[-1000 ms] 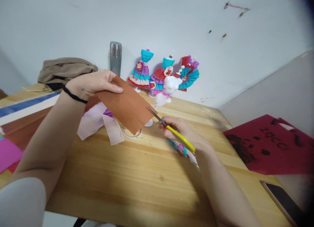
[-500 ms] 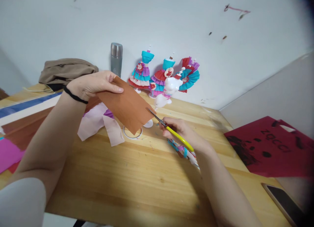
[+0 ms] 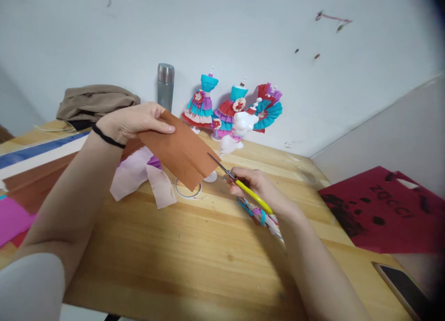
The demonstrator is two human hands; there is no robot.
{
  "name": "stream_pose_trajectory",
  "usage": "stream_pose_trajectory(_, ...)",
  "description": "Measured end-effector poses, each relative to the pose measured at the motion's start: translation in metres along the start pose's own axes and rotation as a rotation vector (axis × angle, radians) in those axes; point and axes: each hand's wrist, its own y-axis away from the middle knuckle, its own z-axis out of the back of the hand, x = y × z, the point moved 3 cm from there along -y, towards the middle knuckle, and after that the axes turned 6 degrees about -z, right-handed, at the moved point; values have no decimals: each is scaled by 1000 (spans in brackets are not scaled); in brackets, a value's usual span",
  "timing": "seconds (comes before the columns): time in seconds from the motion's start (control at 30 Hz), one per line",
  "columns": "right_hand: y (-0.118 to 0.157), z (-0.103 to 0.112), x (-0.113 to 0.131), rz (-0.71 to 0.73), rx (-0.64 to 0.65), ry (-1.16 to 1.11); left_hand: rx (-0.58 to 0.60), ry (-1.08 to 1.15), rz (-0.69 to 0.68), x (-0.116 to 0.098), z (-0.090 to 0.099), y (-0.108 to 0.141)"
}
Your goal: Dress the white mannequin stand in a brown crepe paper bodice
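Note:
My left hand (image 3: 141, 122) pinches the upper left corner of a brown sheet of crepe paper (image 3: 181, 147), thumb on top, and holds it in the air above the table. In my right hand (image 3: 252, 186) is a pair of scissors (image 3: 253, 196) with yellow handles. Its blades lie at the right edge of the brown sheet and look nearly closed. Behind the sheet's lower right end stands a bare white mannequin (image 3: 244, 124). Below the sheet, a roll of tape (image 3: 187, 189) and pale pink paper pieces (image 3: 162, 186) lie on the table (image 3: 167, 256).
Small mannequins in ruffled paper dresses (image 3: 201, 105) stand along the wall beside a grey flask (image 3: 165, 87). A brown cloth bag (image 3: 97, 101) and coloured paper sheets (image 3: 41, 173) are at left. A red bag (image 3: 382, 210) and a phone (image 3: 403, 286) lie at right.
The brown sheet's lower end has shifted slightly and shows a faint crease. Both hands keep almost the same place and hold.

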Motion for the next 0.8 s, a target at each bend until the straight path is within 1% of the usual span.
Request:
stream_pose_trajectory(0.13,1,-1,-1,-18,26,-23,16,11,-5,2,1,-1)
stream_pose_trajectory(0.3,3,0,3,62,48,-10,19,52,-7,4,0,-2)
stream_pose_trajectory(0.37,3,0,5,71,63,-4,23,69,-4,4,-1,-2)
stream_pose_trajectory(0.53,2,-1,5,68,82,54,26,100,1,0,-8,0)
stream_pose_trajectory(0.7,2,-3,2,59,85,76,66,233,-14,-4,-20,3)
stream_pose_trajectory(0.8,3,-3,2,73,83,76,84,273,-8,-5,-25,3)
